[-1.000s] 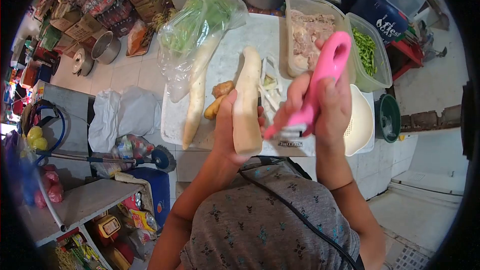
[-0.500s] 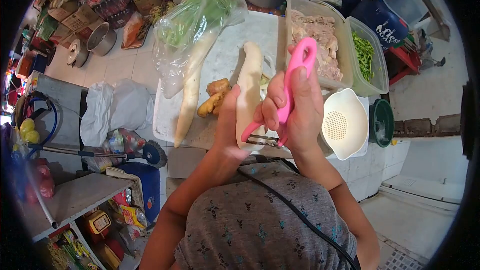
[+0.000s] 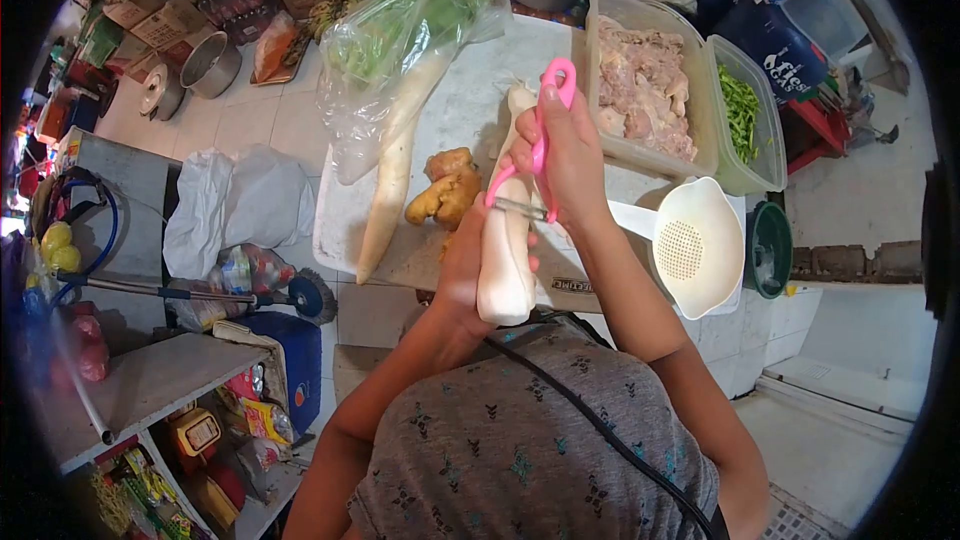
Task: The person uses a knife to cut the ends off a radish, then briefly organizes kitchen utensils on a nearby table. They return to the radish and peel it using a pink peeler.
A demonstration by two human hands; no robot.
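My left hand (image 3: 463, 275) is closed around the lower part of a long white radish (image 3: 507, 275), which points away from me. A pink peeler (image 3: 541, 152) with a metal blade is gripped in my right hand (image 3: 572, 152); its blade lies across the middle of the radish. Left of my left hand are pieces of ginger (image 3: 447, 188) on the white table (image 3: 340, 225). Farther left lies a second radish (image 3: 393, 175), its green leaves inside a clear plastic bag (image 3: 410, 25).
A white strainer (image 3: 700, 248) with a handle sits right of my forearm. Behind it stand a container of raw meat (image 3: 645, 90) and one of chopped greens (image 3: 738, 115). A green bucket (image 3: 768, 250) stands beyond the table's right edge; a white bag (image 3: 235, 205) is left.
The peeler and my right hand have moved up and away along the radish, from its near end to its middle. The radish's near end now shows below my left hand.
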